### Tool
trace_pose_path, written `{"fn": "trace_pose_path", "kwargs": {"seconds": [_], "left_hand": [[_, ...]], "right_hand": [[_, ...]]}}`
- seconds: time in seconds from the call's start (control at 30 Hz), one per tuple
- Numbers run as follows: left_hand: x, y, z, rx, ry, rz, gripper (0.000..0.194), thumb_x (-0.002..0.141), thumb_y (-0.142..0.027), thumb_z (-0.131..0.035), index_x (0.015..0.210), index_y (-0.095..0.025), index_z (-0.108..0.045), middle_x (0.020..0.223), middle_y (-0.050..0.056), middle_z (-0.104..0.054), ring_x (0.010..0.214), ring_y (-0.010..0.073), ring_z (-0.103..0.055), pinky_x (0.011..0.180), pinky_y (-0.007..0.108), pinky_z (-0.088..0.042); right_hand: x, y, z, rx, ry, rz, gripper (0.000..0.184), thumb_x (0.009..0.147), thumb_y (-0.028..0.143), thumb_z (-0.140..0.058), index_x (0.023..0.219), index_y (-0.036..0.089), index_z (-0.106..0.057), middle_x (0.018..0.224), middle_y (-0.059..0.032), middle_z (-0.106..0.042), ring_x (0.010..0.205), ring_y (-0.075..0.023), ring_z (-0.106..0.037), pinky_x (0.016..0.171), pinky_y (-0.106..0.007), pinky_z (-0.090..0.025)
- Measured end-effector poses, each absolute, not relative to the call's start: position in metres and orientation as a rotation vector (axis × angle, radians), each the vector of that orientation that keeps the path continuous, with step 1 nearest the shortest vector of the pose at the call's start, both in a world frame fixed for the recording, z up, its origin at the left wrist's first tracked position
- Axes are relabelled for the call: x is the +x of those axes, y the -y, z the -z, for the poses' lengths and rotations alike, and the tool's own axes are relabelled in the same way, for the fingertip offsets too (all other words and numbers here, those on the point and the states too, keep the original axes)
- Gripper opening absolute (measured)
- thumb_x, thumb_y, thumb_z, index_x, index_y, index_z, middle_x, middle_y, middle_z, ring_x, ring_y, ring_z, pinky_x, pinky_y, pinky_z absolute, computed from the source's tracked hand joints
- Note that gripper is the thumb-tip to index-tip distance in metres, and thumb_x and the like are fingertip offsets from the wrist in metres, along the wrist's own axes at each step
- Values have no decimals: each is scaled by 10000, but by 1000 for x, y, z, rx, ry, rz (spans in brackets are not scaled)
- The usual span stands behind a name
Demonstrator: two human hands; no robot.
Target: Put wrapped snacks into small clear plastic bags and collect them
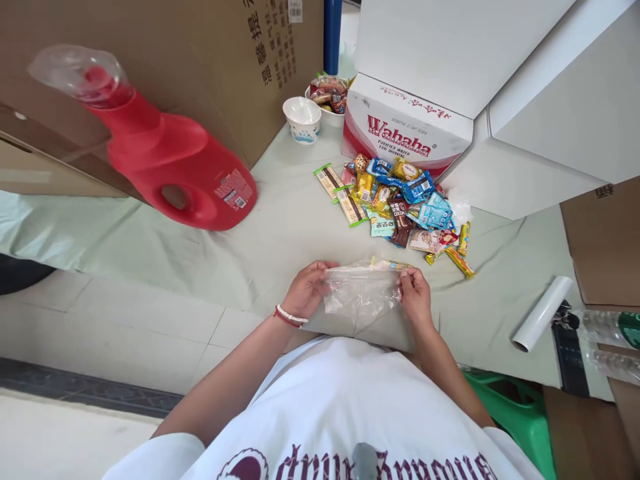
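Stretched between my two hands is a clear plastic bag [361, 293], its top edge held level near the front of the table. My left hand [307, 288] pinches the bag's left corner, with a beaded bracelet on the wrist. At the right corner my right hand [414, 293] grips the same edge between thumb and fingers. A yellow-wrapped snack [387, 264] lies just behind the bag's top edge, partly hidden. Beyond it spreads a pile of wrapped snacks [400, 207] in yellow, blue, brown and pale packets.
Behind the snacks stands a Wahaba water carton [405, 127]. A paper cup [303, 120] and a bowl of snacks [327, 100] sit to its left. A large red jug [190, 167] is at the left. On the right lie a white roll [543, 313] and plastic bottles [607, 330].
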State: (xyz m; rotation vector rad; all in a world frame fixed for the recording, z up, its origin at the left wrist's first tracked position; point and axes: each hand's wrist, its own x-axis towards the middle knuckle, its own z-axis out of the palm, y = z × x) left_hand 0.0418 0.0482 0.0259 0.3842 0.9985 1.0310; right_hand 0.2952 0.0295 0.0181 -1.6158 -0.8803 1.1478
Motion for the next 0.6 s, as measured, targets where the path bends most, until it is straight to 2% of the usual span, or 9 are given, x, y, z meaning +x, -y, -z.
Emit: {"fn": "trace_pose_path", "kwargs": {"seconds": [0.07,0.13,0.23,0.3,0.33,0.4,0.47,0.53,0.6], "left_hand": [[38,-45,-33,257,-880,-979,245,620,-238,-762,739,-184,-555,1117,61,-710,1014,266,-681,869,462,-587],[38,-50,-40,201,-840,-902,263,657,-325,-767,813,-192,-603,1136,68,-716,991,307,-717,840,497,-599],[41,-70,-46,250,-906,-697,525,735,-631,-740,1011,-191,-660,1088,104,-734,800,285,-749,643,400,-599],[47,-86,-46,336,-935,-477,680,707,-746,-733,1061,-169,-667,972,121,-750,602,213,-695,471,296,-495],[52,-93,-45,387,-937,-374,677,683,-732,-770,1022,-152,-676,878,113,-746,518,172,-637,412,257,-417],[63,-101,-42,477,-952,-306,542,626,-580,-887,856,-141,-670,656,37,-670,415,93,-495,369,211,-286],[72,-100,-39,518,-987,-478,442,558,-383,-954,731,-156,-616,538,-51,-546,398,45,-399,378,187,-239],[76,-89,-37,498,-967,-747,431,531,-279,-952,708,-169,-575,546,-85,-502,431,33,-398,417,169,-285],[71,-73,-36,454,-892,-914,403,561,-266,-927,714,-172,-567,602,-72,-537,509,48,-477,497,171,-385]], "right_hand": [[294,-24,-20,-1601,933,-1177,347,902,573,-597,887,246,-482,731,51,-528,460,-97,-397,402,-244,-313],[293,-20,-23,-1590,993,-1193,340,916,576,-583,893,250,-489,715,49,-515,469,-106,-403,408,-247,-325],[296,-18,-28,-1552,1095,-1235,322,931,572,-574,940,257,-512,703,49,-504,470,-114,-405,421,-256,-350],[303,-17,-33,-1519,1208,-1256,310,944,562,-576,958,256,-531,707,45,-514,479,-115,-425,448,-260,-376],[307,-17,-35,-1506,1274,-1259,305,950,556,-576,960,253,-541,709,42,-520,491,-116,-440,465,-260,-387],[316,-16,-39,-1505,1346,-1245,309,956,560,-568,962,252,-550,715,36,-532,504,-119,-456,480,-260,-395],[323,-13,-42,-1541,1317,-1199,329,956,583,-551,971,255,-540,732,31,-544,506,-123,-458,475,-263,-394],[329,-10,-41,-1593,1239,-1124,353,954,609,-533,972,257,-521,759,24,-560,503,-125,-456,464,-266,-390],[333,-6,-37,-1639,1179,-1071,366,951,623,-522,966,258,-508,785,15,-578,507,-128,-461,462,-270,-390]]}}
